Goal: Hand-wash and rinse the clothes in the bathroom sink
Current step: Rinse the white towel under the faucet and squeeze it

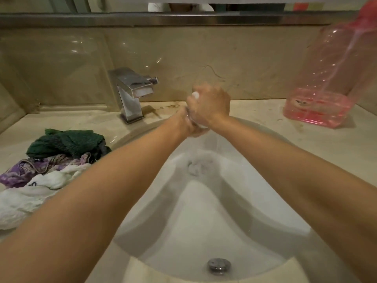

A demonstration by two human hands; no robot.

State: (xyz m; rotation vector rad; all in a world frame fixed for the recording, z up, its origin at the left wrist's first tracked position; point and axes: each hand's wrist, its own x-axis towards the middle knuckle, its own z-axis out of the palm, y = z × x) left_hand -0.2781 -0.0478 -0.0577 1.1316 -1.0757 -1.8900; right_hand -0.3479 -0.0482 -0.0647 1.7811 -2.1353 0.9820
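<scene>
**Small white item wrung over the basin**

A small white cloth [195, 95] is clamped between both hands, the right hand [211, 105] wrapped over the left hand [190, 124], above the far part of the sink [204, 211]. Water is seen falling from this grip. Wringing is best kept over the basin, with the twist tightened steadily. More clothes [51, 160] are heaped on the bench [336, 152] at left, near the tap [132, 92].
</scene>
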